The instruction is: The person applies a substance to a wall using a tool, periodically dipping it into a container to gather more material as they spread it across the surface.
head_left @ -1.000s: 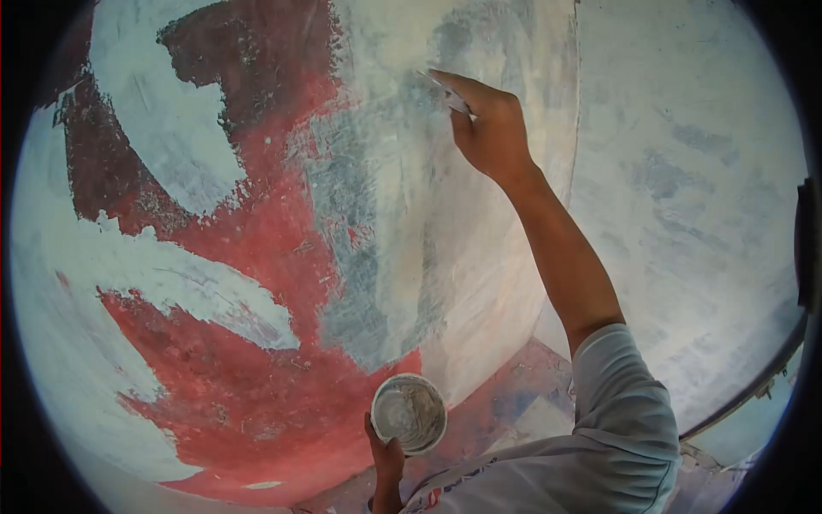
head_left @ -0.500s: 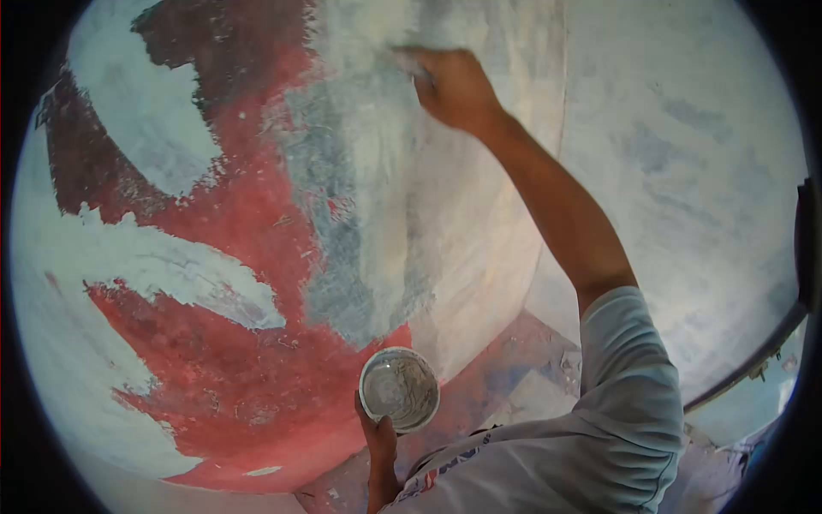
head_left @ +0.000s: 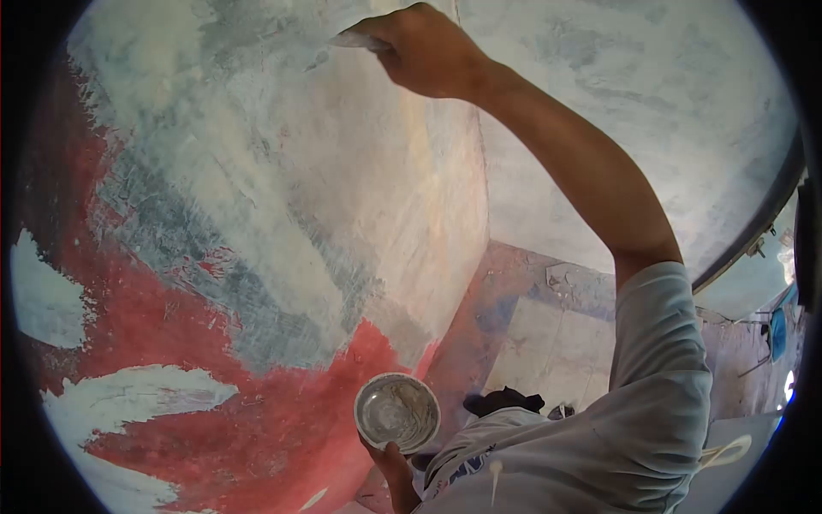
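My right hand [head_left: 432,56] is up near the top of the view, closed around a flat scraper [head_left: 361,40] whose blade is at the wall. Behind it the wall [head_left: 282,197] carries grey-white filler smears over red paint. Low in the middle, my left hand [head_left: 392,463] grips a round bowl [head_left: 397,413] by its near rim. Wet grey paste [head_left: 407,411] coats the inside of the bowl. The fingers under the bowl are partly hidden.
A second pale wall [head_left: 599,128] meets the first at a corner on the right. Below lies a stained floor [head_left: 514,283] with a light board or tile area [head_left: 548,343]. At the far right is a blue object [head_left: 778,334].
The view has swung to the right, showing more of the corner and floor. My right hand with the scraper is higher in view; the bowl stays low in my left hand.
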Demonstrator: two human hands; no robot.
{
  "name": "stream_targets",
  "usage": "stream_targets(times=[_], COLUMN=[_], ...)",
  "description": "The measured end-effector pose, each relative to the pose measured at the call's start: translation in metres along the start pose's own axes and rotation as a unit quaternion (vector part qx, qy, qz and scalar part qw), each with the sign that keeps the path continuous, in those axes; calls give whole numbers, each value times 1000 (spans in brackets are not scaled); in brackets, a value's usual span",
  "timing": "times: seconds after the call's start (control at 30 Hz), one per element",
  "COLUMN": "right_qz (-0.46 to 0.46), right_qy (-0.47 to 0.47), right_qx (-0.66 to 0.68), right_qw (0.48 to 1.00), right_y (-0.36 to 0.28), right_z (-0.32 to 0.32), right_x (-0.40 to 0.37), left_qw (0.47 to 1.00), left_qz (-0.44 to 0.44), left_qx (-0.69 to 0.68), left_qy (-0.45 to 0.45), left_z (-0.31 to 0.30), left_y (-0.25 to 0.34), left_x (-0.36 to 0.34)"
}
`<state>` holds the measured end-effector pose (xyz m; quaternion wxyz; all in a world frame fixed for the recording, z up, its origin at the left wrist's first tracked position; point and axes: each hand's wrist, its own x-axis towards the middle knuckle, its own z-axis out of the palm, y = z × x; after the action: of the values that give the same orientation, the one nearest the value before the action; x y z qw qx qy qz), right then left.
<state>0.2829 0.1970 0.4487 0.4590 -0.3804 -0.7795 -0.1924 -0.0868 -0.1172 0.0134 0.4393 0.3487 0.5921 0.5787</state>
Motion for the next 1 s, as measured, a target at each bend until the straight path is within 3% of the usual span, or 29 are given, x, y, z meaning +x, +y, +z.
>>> stream_targets(times=[0.13,0.2,0.33,0.43,0.53,0.67,0.73,0.8,0.93,1.0], right_qz=[42,-18,-81,-84,-174,-184,-197,-154,-113,-190], right_qy=[-6,72,55,114,183,145,82,30,193,269], right_qx=[-7,20,22,50,35,-21,-3,20,8,-14], right_qw=[999,997,995,989,967,972,977,987,975,944], right_y=[0,-7,-60,-91,-95,-106,-100,-87,-89,-92], right_z=[-11,-4,11,32,68,90,87,77,63,111], right_x=[3,16,53,85,113,76,61,68,107,107], left_qw=[1000,1000,1000,999,999,999,998,998,997,996], left_qz=[-23,-7,7,27,8,32,30,24,39,59], left_qx=[-4,-12,25,40,30,11,-9,12,-13,-3], left_qy=[13,-6,4,12,35,38,45,52,60,62], left_z=[1,-3,0,10,28,1,-7,-9,-15,-12], left_y=[5,3,13,33,64,20,8,7,-7,-9], left_x=[-11,-11,-8,-8,-19,-13,-14,-14,-12,-11])
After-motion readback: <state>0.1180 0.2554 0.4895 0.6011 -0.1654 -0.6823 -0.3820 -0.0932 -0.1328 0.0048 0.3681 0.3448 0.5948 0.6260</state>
